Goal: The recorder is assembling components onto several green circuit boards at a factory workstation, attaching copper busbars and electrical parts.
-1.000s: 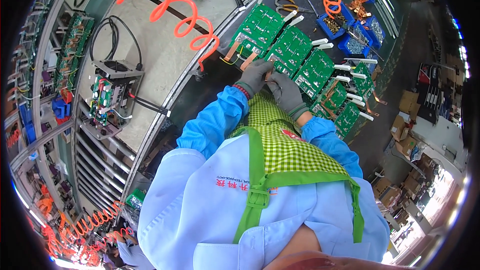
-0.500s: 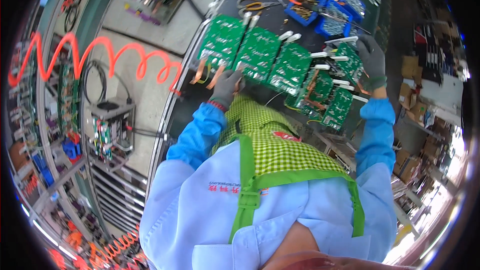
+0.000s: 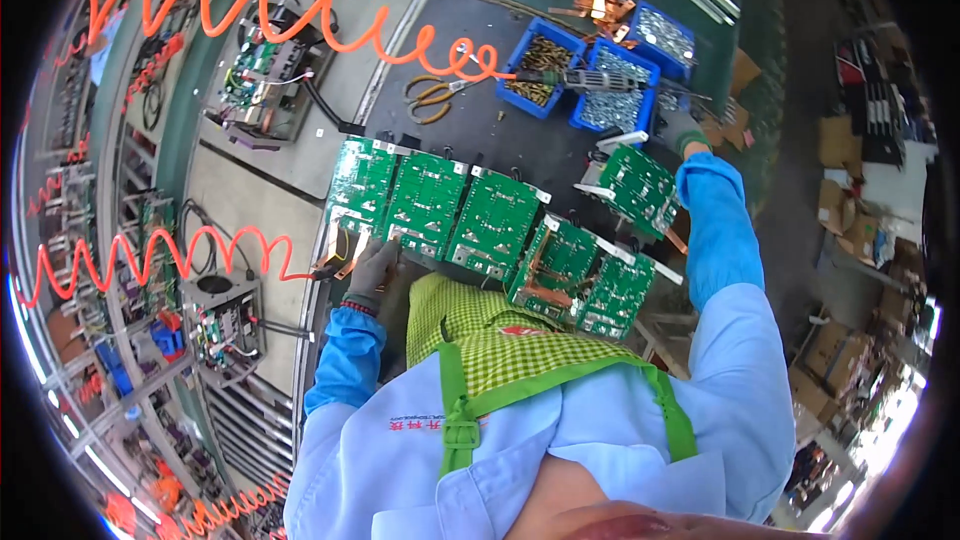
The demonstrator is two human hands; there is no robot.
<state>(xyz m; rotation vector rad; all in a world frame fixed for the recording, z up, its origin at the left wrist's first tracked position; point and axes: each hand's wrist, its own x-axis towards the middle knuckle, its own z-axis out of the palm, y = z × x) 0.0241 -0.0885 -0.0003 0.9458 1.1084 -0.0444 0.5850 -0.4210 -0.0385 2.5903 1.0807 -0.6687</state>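
My left hand (image 3: 374, 270), in a grey glove, is at the near edge of a green circuit board (image 3: 418, 205). Its fingers are bent against that edge, close to copper strips (image 3: 346, 265) on the neighbouring board. Farther off, my right hand (image 3: 680, 127), also gloved, reaches beside the blue bin of silver screws (image 3: 612, 90). Its fingers blend into dark things there, so their grip is unclear. A grey power screwdriver (image 3: 572, 79) on an orange coiled hose lies across the bins, its bit pointing toward that hand. One separate board (image 3: 638, 187) sits tilted just nearer than my right hand.
Several boards stand in a curved row, including one with copper bars (image 3: 555, 265). Yellow-handled scissors (image 3: 430, 100) lie behind them. Beyond are a bin of brass-coloured screws (image 3: 536, 68), another silver-filled bin (image 3: 662, 38) and copper pieces (image 3: 598, 5). An orange coiled hose (image 3: 160, 260) hangs at left.
My right hand has left the right-hand board and moved away from me toward the bins. My left hand stays by the boards' near edge. The view has shifted, and the screwdriver now shows over the bins.
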